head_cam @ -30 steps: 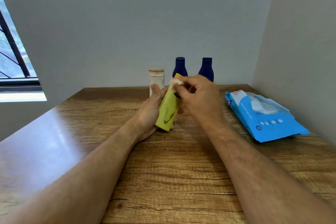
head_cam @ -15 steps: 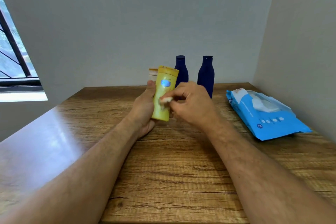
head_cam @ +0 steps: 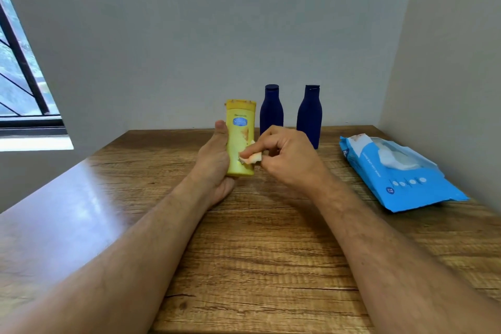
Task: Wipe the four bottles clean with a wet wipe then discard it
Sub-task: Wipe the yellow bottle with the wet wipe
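Observation:
My left hand [head_cam: 214,160] grips a yellow lotion bottle [head_cam: 240,133] upright above the wooden table [head_cam: 257,252], thumb along its left side. My right hand [head_cam: 287,158] pinches a small crumpled white wet wipe [head_cam: 250,158] against the bottle's lower front. Two dark blue bottles stand at the back by the wall, one [head_cam: 271,110] just behind my right hand, the other [head_cam: 309,115] further right. The white bottle seen earlier is hidden behind the yellow one.
A blue pack of wet wipes [head_cam: 401,173] lies at the table's right side, near the right wall. A window [head_cam: 19,89] is on the left. The table's left part is glossy with glare.
The yellow bottle went from tilted away to upright, label facing me. My right hand with the wipe moved from the bottle's top down to its lower front.

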Tool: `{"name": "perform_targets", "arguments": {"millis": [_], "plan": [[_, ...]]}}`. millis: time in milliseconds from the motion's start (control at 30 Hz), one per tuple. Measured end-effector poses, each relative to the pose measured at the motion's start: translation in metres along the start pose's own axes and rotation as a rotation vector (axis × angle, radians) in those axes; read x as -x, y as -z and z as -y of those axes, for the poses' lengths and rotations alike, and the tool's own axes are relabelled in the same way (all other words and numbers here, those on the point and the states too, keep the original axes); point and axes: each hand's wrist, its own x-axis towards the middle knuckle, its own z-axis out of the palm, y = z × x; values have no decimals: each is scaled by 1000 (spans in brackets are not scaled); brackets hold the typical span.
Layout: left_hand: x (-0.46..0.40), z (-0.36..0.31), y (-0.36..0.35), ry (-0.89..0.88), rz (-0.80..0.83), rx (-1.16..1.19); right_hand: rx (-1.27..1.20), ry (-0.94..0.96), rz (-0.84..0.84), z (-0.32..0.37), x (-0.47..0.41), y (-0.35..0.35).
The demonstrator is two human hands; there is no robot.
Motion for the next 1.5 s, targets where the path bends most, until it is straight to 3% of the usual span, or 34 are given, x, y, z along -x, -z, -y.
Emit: {"name": "perform_targets", "arguments": {"millis": [100, 267, 333, 400, 533, 633, 800, 1000, 1133, 1367, 1500], "plan": [[2, 1, 0, 17, 30, -32, 17, -5, -24, -2, 0, 1], [3, 3, -2, 22, 67, -207, -119, -67, -325, -6, -5, 1], [3, 5, -5, 37, 43, -228, -141, -93, -368, -6, -5, 4], [1, 5, -4, 29, 3, -223, -152, -90, -322, -5, -4, 6], [-3, -1, 0, 43, -81, -135, -177, -66, -2, 3, 0, 4], [-4, -2, 5, 45, -53, -142, -150, -49, 130, 5, 1, 3], [2, -2, 5, 49, 194, -260, -344, -79, -4, 7, 2, 4], [7, 4, 1, 170, 350, -194, -358, -80, -277, 5, -1, 0], [6, 3, 2, 163, 277, -108, -357, -72, -205, 6, 0, 1], [5, -3, 2, 115, 97, -3, -73, -6, 27, 7, 3, 1], [7, 2, -1, 130, 113, -179, 22, -6, -128, 7, 3, -3]]}}
